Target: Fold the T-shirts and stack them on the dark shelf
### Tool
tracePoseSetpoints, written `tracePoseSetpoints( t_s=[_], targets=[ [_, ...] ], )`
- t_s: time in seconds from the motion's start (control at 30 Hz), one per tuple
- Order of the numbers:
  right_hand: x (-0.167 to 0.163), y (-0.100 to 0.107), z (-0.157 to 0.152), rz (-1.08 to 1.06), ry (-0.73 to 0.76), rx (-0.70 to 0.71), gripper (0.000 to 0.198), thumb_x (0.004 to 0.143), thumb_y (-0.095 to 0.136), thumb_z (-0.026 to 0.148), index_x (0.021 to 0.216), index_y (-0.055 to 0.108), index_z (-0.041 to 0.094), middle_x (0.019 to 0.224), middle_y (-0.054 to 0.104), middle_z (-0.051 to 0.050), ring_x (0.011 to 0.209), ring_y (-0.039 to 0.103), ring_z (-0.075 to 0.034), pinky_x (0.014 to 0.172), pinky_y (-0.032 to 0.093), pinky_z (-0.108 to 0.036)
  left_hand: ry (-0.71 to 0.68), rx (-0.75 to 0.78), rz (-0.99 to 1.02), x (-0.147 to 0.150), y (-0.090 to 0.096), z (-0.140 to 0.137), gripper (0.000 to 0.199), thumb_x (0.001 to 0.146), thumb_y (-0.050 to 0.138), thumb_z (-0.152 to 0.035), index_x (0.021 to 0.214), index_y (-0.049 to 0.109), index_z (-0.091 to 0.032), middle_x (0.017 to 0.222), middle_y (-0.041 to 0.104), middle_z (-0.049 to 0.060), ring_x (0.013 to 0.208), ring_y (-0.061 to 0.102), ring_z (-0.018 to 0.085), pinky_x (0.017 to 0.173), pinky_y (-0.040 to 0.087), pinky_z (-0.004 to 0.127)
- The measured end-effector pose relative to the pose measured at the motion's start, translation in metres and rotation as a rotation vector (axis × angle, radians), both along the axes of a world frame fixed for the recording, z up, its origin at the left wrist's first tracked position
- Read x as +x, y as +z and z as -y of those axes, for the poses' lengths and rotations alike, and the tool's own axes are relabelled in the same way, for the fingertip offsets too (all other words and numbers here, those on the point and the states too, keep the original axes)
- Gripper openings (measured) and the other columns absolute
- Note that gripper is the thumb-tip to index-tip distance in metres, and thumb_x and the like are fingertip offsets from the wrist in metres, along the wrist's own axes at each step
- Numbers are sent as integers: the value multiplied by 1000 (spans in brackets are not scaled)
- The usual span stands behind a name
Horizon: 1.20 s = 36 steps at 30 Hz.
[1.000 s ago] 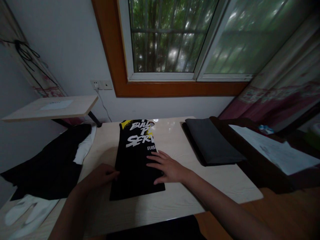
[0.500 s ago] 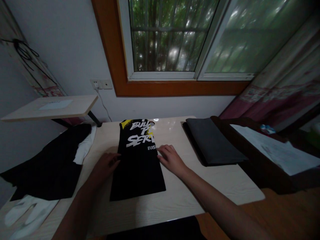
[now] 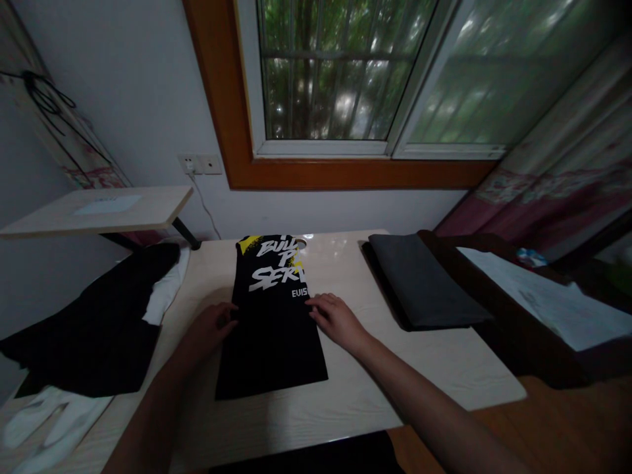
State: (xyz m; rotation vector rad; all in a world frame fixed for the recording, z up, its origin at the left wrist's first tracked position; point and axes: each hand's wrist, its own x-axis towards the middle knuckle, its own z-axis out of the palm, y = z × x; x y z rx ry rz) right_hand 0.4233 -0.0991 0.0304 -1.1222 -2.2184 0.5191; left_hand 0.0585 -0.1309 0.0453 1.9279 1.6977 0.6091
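A black T-shirt (image 3: pixel 271 349) with white lettering and yellow patches lies folded into a long narrow strip, flat on the table. At its left edge, about halfway down, my left hand (image 3: pixel 212 326) has curled fingers and a thumb closed on the cloth. Opposite it, just below the small white print, my right hand (image 3: pixel 338 319) pinches the right edge between thumb and fingers. The exact grip of the fingertips is hard to see in the dim light.
The pale wooden table (image 3: pixel 368 395) stands below a window (image 3: pixel 340 85). Folded dark grey cloth (image 3: pixel 419 283) lies right of the shirt. Loose black garments (image 3: pixel 99 322) and white cloth (image 3: pixel 59 421) lie at left, near a raised shelf (image 3: pixel 148 201). A paper sheet (image 3: pixel 548 296) lies far right.
My right hand has slid slightly down along the shirt's right edge, toward me. My left hand stays almost where it was. The camera view has shifted a little.
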Motion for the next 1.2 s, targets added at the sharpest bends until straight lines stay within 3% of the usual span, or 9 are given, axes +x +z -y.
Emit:
tracePoseSetpoints(
  t_s=[0.23,0.37,0.53,0.7,0.87,0.97,1.2],
  targets=[
    [9,9,0,-48,85,-85,23,90,66,18,113,68,23,90,70,-3,90,64,-20,87,49,-35,-85,-129,58,-5,12,7,24,84,60,-43,90,68,-21,95,70,6,90,65,25,85,49,38],
    [18,13,2,-58,197,-115,17,91,66,19,108,68,23,87,70,-2,86,65,-18,84,49,-34,-181,-208,56,-8,18,12,22,84,60,-42,82,67,-22,87,70,3,85,65,23,80,49,35],
    [21,14,1,-44,233,-110,12,91,68,23,103,69,23,87,70,-2,82,64,-17,84,49,-33,-202,-235,83,-11,15,13,21,82,63,-41,79,66,-21,84,69,1,81,64,22,75,49,33],
    [20,15,1,-83,255,-102,12,94,64,26,104,69,22,89,69,-3,84,64,-17,83,50,-33,-192,-165,63,-10,10,12,25,88,58,-45,88,68,-21,91,70,3,85,65,22,80,50,34],
    [16,10,3,-123,142,-89,21,98,60,31,116,68,24,98,67,-6,90,63,-18,83,51,-33,-29,6,45,-4,3,6,37,89,57,-47,111,67,-19,103,69,8,93,65,25,86,51,39],
    [12,8,4,-91,126,-32,23,96,63,34,117,68,25,106,66,-8,97,62,-20,88,51,-35,-4,76,11,-2,-1,3,41,87,59,-46,119,65,-20,105,68,8,93,65,24,87,52,40],
    [7,6,6,11,114,35,15,92,69,33,105,69,25,98,68,-5,98,62,-22,89,47,-38,-22,1,12,-1,-4,2,39,87,57,-43,119,64,-21,96,68,4,86,65,22,81,52,37]
  ],
)
